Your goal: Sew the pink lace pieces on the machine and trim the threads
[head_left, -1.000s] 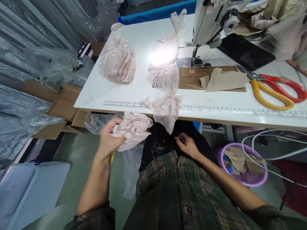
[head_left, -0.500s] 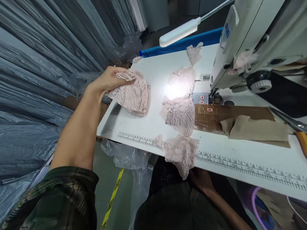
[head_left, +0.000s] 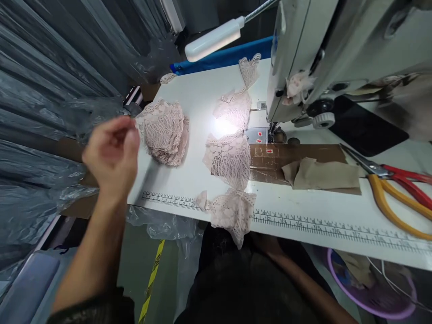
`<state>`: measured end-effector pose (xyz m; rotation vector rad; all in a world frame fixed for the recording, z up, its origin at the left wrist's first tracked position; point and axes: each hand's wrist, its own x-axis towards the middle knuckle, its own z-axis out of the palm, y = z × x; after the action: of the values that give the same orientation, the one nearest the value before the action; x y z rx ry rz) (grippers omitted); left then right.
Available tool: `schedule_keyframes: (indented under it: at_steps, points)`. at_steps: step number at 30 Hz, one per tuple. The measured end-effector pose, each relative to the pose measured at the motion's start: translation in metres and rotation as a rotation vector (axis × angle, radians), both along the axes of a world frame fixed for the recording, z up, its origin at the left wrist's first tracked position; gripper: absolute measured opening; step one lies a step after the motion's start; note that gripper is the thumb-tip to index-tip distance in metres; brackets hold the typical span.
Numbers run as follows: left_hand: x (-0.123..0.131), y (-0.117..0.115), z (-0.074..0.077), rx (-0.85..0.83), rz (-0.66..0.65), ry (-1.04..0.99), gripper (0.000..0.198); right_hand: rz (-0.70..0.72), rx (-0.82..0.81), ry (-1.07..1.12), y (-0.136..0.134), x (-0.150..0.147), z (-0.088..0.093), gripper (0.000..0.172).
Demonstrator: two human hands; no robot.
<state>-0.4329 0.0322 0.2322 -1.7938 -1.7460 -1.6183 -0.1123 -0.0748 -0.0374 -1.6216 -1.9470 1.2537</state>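
Note:
My left hand [head_left: 113,150] is off the table's left end, somewhat blurred. Its thumb and forefinger are apart with nothing between them, just beside a heaped stack of pale pink lace pieces [head_left: 164,130]. Below the front edge of the table, my right hand [head_left: 266,245] is in shadow by my lap, its fingers hidden. A string of lace pieces [head_left: 231,159] runs down the middle of the white table [head_left: 192,180]; the lowest piece [head_left: 232,211] hangs over the front edge.
The sewing machine [head_left: 303,58] stands at the right, with a lamp [head_left: 214,39] over the table. Scissors with orange handles [head_left: 381,198], red-handled scissors [head_left: 405,177] and beige fabric [head_left: 326,175] lie right. A purple basket [head_left: 374,310] stands below; plastic sheeting [head_left: 50,90] hangs left.
My left hand has let go of the lace stack and moved left and down, away from it. The view has turned to the right, showing more of the scissors and basket.

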Motion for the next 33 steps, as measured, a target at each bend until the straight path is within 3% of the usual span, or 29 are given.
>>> schedule_keyframes:
  at_steps: [2, 3, 4, 6, 8, 11, 16, 20, 23, 27, 31, 33]
  points:
    - [0.037, -0.055, -0.021, -0.173, 0.022, -0.068, 0.034, -0.070, -0.036, 0.085, 0.001, 0.000, 0.003, 0.029]
    - [0.054, -0.080, -0.034, -0.129, 0.023, -0.084, 0.022, -0.104, -0.050, 0.119, 0.000, 0.000, 0.004, 0.029]
    - [0.070, -0.103, -0.047, -0.209, -0.036, -0.095, 0.010, -0.130, -0.059, 0.141, 0.000, 0.000, 0.006, 0.029]
    - [0.097, -0.134, -0.075, -0.406, -0.196, -0.129, 0.020, -0.160, -0.061, 0.163, -0.002, 0.000, 0.009, 0.030]
    - [0.119, -0.148, -0.099, -0.630, -0.266, -0.230, 0.024, -0.180, -0.044, 0.191, -0.004, 0.000, 0.014, 0.032]
    - [0.142, -0.147, -0.123, -0.873, -0.331, -0.357, 0.031, -0.206, 0.007, 0.265, -0.009, 0.003, 0.023, 0.036]
    - [0.161, -0.145, -0.136, -0.893, -0.479, -0.607, 0.050, -0.243, 0.126, 0.365, -0.022, 0.017, 0.044, 0.041]
    - [0.161, -0.168, -0.148, -0.893, -0.546, -0.693, 0.056, -0.232, 0.226, 0.434, -0.039, 0.022, 0.066, 0.043]
    - [0.159, -0.194, -0.163, -0.938, -0.521, -0.701, 0.055, -0.191, 0.289, 0.467, -0.052, 0.018, 0.082, 0.039]
    - [0.161, -0.227, -0.178, -1.062, -0.561, -0.683, 0.051, -0.019, 0.401, 0.461, -0.063, 0.005, 0.097, 0.020]
    - [0.169, -0.243, -0.185, -1.119, -0.619, -0.672, 0.047, -0.049, 0.372, 0.360, -0.062, -0.005, 0.100, 0.038]
    - [0.171, -0.243, -0.187, -1.118, -0.637, -0.607, 0.046, -0.061, 0.348, 0.362, -0.061, -0.007, 0.100, 0.032]
